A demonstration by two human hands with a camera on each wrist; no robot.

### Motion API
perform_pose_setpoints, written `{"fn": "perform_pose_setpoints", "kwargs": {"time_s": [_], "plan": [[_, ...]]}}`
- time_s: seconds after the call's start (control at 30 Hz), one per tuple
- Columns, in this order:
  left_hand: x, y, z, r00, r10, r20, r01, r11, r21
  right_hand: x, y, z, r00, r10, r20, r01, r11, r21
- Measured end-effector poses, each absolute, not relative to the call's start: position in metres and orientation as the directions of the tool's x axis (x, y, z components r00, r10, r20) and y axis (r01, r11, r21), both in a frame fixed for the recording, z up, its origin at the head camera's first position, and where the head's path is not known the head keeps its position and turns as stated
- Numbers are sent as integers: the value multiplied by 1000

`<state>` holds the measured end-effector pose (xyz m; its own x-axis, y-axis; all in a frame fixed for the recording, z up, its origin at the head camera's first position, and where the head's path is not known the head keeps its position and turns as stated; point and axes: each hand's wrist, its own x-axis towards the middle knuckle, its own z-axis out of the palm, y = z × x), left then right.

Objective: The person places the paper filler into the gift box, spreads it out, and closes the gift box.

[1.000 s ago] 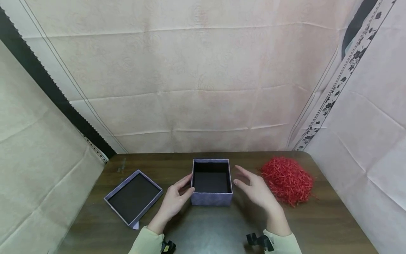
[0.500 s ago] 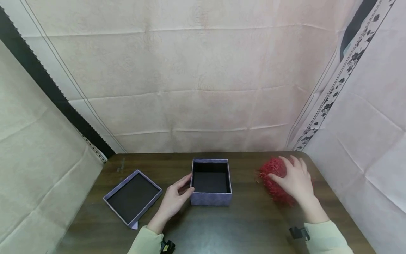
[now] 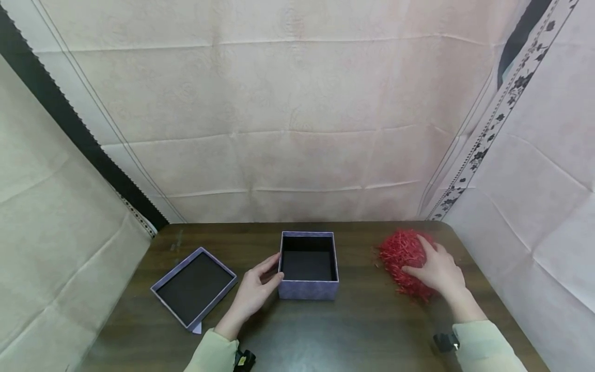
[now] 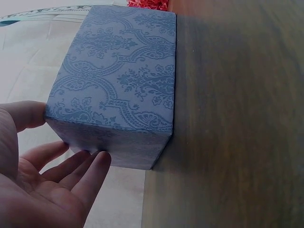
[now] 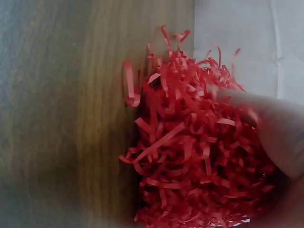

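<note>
A blue-grey box (image 3: 309, 290) with a dark lining stands upright without its lid on the table. My left hand (image 3: 254, 292) rests at its left side, fingertips against that wall and thumb by the near left corner. In the left wrist view, the box (image 4: 118, 66) shows embossed floral patterning, and the fingers of my left hand (image 4: 57, 185) are only slightly bent. At the right lies a heap of red shredded paper (image 3: 403, 258). My right hand (image 3: 441, 271) grips the heap's right side, its fingertips sunk among the strands (image 5: 190, 156) and partly hidden.
The box lid (image 3: 195, 289) lies at the left with its dark inside up, a small pale tab under its near corner. Pale cloth (image 3: 297, 129) hangs behind and on both sides of the brown wooden table (image 3: 367, 330).
My right hand has gone from beside the box to the red shredded paper, and its fingers have since drawn in and sunk into the heap. The left hand has stayed at the box.
</note>
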<state>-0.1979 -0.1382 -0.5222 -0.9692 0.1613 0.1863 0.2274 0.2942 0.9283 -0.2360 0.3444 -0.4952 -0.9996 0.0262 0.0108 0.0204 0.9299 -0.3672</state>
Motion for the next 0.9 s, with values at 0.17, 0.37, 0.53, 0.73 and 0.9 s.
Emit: {"fn": "perform_pose_setpoints", "kwargs": {"time_s": [0.17,0.37,0.53,0.73,0.9], "plan": [[-198,-138,-522,-969,162,186,229,303,925,-235,346,-493,-998,42,50,20,925,-381],[-198,-139,-522,-968,163,188,231,306,923,-230,345,-484,-994,63,92,22,921,-388],[-198,-139,-523,-968,164,191,234,308,922,-227,346,-475,-989,87,122,30,913,-407],[-199,-138,-523,-968,163,189,231,297,926,-225,350,-462,-983,117,143,41,894,-447],[-199,-139,-523,-969,162,188,229,297,927,-223,353,-450,-978,113,178,18,886,-464]]}}
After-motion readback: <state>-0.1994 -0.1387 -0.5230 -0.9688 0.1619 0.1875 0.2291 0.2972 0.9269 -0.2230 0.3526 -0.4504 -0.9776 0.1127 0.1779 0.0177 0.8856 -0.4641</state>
